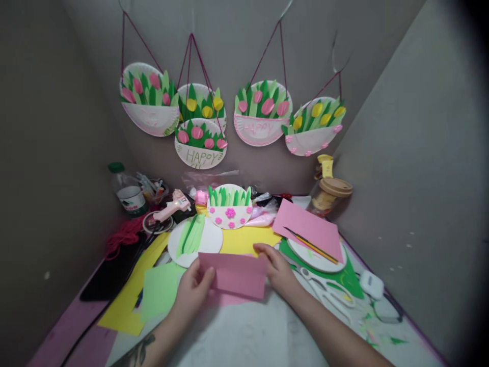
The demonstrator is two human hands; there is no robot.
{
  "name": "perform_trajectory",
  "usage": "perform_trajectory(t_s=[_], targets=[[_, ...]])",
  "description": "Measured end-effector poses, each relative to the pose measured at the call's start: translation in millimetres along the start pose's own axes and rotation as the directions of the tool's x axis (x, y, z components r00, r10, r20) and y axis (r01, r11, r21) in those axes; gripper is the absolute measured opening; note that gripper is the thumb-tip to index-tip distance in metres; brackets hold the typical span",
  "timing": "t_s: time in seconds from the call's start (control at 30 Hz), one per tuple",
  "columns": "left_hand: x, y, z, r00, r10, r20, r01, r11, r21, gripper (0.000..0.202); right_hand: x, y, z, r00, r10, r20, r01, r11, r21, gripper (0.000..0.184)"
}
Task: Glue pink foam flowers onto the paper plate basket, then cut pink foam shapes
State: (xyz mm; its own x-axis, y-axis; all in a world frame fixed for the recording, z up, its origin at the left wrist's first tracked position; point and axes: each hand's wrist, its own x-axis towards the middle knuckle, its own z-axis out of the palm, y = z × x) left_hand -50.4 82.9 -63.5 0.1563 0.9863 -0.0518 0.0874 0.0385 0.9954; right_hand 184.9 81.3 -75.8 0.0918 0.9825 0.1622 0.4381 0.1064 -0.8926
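Both hands hold a folded sheet of pink paper (237,274) just above the white work surface (248,336). My left hand (193,290) pinches its left edge with thumb on top. My right hand (278,270) grips the right edge, fingers curled over the top fold. Just behind the paper lies a white paper plate (208,243) with light green paper leaves on it, resting on a yellow sheet (248,239).
A half-plate basket with green leaves and pink flowers (229,206) stands behind. A pink glue gun (173,206), a bottle (128,191), red yarn (122,237), another pink sheet with a pencil (309,229), scissors (324,290) and a jar (330,193) surround it. Several plate baskets (198,132) hang on the wall.
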Motion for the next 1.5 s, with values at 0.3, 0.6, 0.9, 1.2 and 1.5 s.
perform_trajectory(t_s=[0.3,0.6,0.9,1.2,1.5], targets=[[-4.8,-3.6,4.6,0.972,0.052,0.229,-0.08,0.99,0.117,0.032,12.6,-8.2,18.0,0.965,0.119,0.234,-0.045,0.953,-0.299,0.041],[-12.8,6.4,5.4,0.957,0.084,0.279,-0.117,0.988,0.104,0.029,33.6,-3.8,-112.2,0.96,0.073,-0.27,-0.156,0.941,-0.3,0.048],[-6.3,4.1,4.1,0.988,0.107,0.113,-0.134,0.953,0.272,0.023,27.1,5.6,-94.2,0.973,-0.112,-0.204,0.029,0.928,-0.371,0.05],[-21.4,26.3,-12.2,0.979,0.174,0.104,-0.201,0.903,0.379,0.023,-10.6,-16.3,-12.1,0.986,0.112,0.126,-0.11,0.994,-0.025,0.045],[-13.3,61.3,-151.0,0.915,0.31,-0.259,0.15,0.334,0.93,0.028,-21.8,-2.2,-7.8,0.97,0.014,0.242,0.051,0.965,-0.258,0.054]])
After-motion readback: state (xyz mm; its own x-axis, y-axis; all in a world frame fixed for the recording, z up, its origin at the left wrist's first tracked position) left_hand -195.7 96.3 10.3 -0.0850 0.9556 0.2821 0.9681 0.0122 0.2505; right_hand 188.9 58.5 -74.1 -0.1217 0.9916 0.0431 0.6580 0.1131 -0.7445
